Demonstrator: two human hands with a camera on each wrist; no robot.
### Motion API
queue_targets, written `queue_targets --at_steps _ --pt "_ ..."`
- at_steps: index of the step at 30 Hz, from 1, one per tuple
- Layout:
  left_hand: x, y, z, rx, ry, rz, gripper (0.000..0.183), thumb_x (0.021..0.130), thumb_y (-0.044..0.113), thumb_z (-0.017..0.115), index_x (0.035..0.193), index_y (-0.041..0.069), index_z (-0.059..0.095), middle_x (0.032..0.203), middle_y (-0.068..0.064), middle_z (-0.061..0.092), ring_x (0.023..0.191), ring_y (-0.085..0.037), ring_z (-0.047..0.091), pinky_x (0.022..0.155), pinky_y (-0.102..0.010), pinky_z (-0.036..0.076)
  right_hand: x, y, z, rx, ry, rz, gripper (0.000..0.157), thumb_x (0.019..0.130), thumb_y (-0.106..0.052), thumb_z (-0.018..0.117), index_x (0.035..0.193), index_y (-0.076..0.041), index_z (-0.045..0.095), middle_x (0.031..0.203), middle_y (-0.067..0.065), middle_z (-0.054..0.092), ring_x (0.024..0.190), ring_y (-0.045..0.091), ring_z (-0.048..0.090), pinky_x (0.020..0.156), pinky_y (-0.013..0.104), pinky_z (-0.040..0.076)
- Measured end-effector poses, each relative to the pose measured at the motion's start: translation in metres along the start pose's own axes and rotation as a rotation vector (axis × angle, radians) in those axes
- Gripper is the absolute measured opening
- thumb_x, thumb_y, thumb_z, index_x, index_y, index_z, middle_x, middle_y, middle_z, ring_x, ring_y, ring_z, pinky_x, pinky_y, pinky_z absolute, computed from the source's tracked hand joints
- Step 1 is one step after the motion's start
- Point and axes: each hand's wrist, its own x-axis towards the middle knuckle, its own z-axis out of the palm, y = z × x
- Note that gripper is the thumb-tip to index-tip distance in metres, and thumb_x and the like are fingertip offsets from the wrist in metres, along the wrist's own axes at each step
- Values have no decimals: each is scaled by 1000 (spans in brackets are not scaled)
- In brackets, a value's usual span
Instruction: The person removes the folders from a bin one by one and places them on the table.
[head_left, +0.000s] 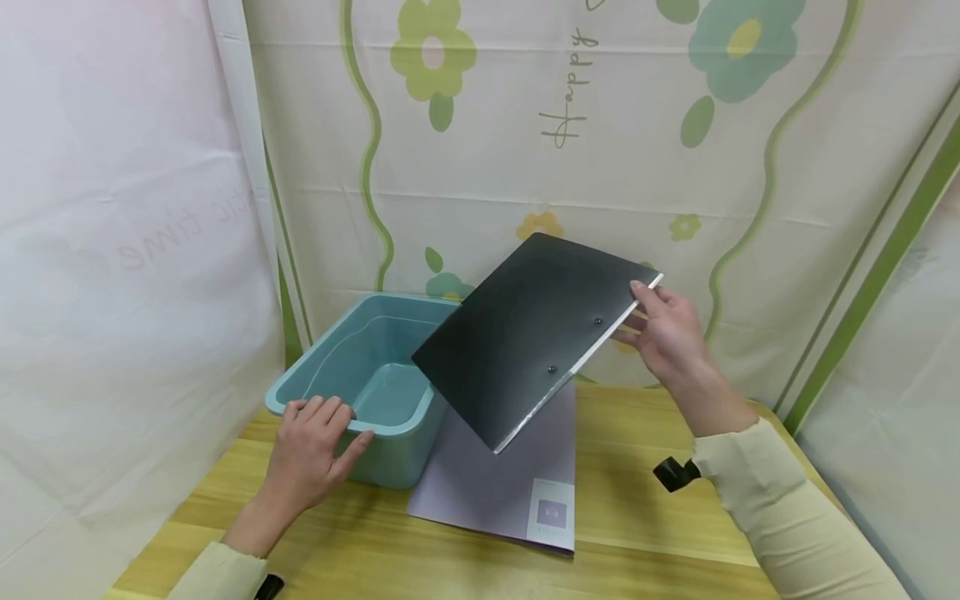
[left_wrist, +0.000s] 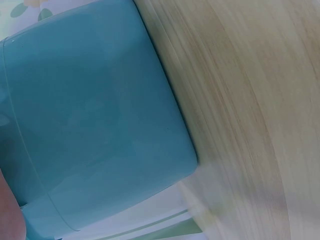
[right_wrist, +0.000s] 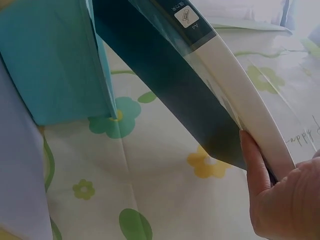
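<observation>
My right hand [head_left: 670,333] pinches a black A4 file folder [head_left: 536,325] near one end of its spine, thumb on one side and fingers on the other. Held tilted in the air, the folder overlaps the right rim of a blue plastic basin [head_left: 423,417] in the head view. A white label strip [right_wrist: 240,85] runs along the spine. My left hand [head_left: 309,450] grips the basin's near rim, fingers curled over the edge; the left wrist view shows mostly the basin's outer wall [left_wrist: 100,110]. A purple folder [head_left: 487,483] with a white label lies flat beside the basin, partly hidden under the black one.
The basin stands on a wood-grain table [head_left: 637,517] near its back left. Behind it hangs a white curtain [head_left: 480,167] with printed flowers, and more white sheeting closes in both sides.
</observation>
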Motion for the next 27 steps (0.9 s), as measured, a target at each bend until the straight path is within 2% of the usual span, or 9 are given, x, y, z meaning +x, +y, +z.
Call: queue_targets --at_steps 7,11,19,27 --pt "1 1 -1 -2 -6 -6 57 105 62 33 83 12 49 77 -1 43 74 -25 44 77 -49 37 -1 -3 -5 -21 12 0 42 105 -26 59 137 -3 47 111 5 68 93 22 75 77 39 60" --pt "1 1 -1 -3 -10 -9 57 105 62 33 83 12 49 77 -1 43 74 -25 44 78 -50 38 -1 -4 -9 7 7 4 37 105 -24 58 133 -2 48 106 4 68 91 22 75 76 38 60" --pt "1 1 0 -3 5 -4 56 105 61 33 82 12 48 77 -1 43 73 -25 43 77 -50 38 1 -9 -16 42 -13 10 31 105 -22 58 128 -2 51 103 6 70 91 22 74 77 38 60" --pt "0 3 0 -7 -15 -14 55 105 62 34 83 13 48 77 0 42 74 -24 44 78 -49 37 3 -11 -27 35 -2 25 30 105 -24 59 126 -3 51 103 4 68 92 21 73 79 37 59"
